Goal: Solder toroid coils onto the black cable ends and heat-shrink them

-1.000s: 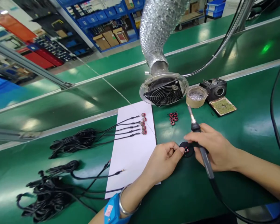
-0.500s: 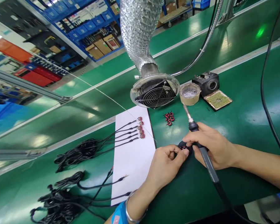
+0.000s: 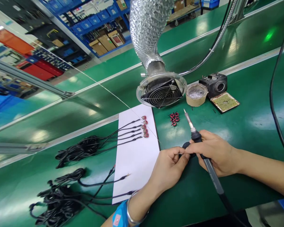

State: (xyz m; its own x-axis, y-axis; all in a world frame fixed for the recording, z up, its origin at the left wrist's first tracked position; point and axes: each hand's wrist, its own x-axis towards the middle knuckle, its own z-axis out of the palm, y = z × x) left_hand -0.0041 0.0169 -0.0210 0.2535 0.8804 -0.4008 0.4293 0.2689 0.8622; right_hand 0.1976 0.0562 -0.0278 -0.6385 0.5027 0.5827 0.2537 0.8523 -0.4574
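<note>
My right hand (image 3: 219,154) is closed round a soldering iron (image 3: 213,176), its bare metal tip pointing up and away. The thumb and fingertips of that hand also meet my left fingertips over a round black piece (image 3: 186,145) on the table. My left hand (image 3: 168,167) is pinched shut on a thin solder wire (image 3: 109,90), which slants down from the upper left. Fingers hide whatever small part lies on the black piece. Beyond the hands sits a cluster of small red-and-black wound coils (image 3: 174,119).
On a white sheet (image 3: 134,160) lie black cables (image 3: 92,146) ending in small red parts. A fume extractor (image 3: 162,91) hangs overhead. A round tub (image 3: 196,95) of silvery material, an iron stand (image 3: 214,85) and a sponge tray (image 3: 224,102) stand at the back right.
My right fingertips have moved in against the left ones, covering the red-and-black coil seen before on the black piece. The iron's tip has shifted slightly left and nearer. The view has shifted a little.
</note>
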